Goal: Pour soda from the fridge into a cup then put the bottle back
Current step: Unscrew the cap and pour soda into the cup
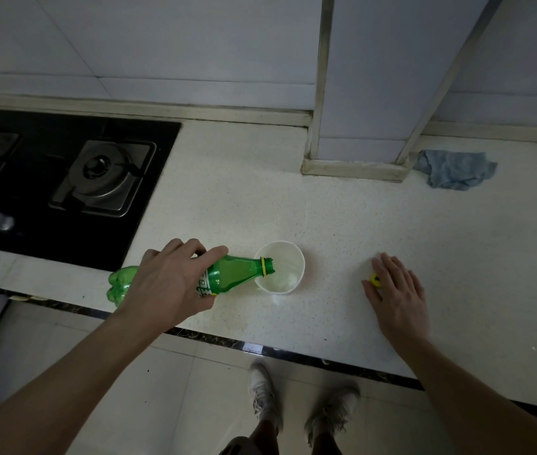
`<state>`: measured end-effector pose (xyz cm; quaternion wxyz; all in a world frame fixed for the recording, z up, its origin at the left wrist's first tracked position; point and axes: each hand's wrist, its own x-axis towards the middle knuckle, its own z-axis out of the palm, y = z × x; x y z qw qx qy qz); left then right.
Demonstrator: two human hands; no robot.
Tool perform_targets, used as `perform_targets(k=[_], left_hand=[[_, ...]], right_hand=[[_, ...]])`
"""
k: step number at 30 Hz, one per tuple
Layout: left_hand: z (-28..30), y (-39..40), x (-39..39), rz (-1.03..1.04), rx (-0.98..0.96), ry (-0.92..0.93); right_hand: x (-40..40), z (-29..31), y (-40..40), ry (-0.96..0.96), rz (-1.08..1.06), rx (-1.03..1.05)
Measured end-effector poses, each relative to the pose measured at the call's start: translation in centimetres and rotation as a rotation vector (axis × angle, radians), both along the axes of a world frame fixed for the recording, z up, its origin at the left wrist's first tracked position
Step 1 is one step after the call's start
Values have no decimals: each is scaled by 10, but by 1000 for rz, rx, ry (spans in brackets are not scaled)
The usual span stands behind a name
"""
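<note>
Bottle (227,275) lies near-horizontal in my left grip (168,284), fingers clamped round its label, mouth over the cup (281,267) on the worktop (359,224). Right hand (398,290) rests flat, fingers straight, on the yellow cap (375,280). Tilt slowly, keep mouth inside rim, watch foam.

We see the left hand (170,284) hold the green bottle (227,274) tipped over the white cup (280,269). The right hand (398,295) lies flat on the yellow cap (375,280).
</note>
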<state>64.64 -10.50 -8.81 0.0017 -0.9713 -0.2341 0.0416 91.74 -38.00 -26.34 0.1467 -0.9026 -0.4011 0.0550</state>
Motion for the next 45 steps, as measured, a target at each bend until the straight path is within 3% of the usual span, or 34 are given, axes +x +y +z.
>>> perform_targets(k=[27, 37, 45], left_hand=[[-5, 0, -1, 17, 9, -12], [-32, -14, -1, 159, -328, -179], [-41, -29, -19, 335, -627, -443]], right_hand=[[1, 1, 0, 17, 13, 64], [2, 4, 6, 28, -15, 90], [-12, -2, -4, 2, -24, 144]])
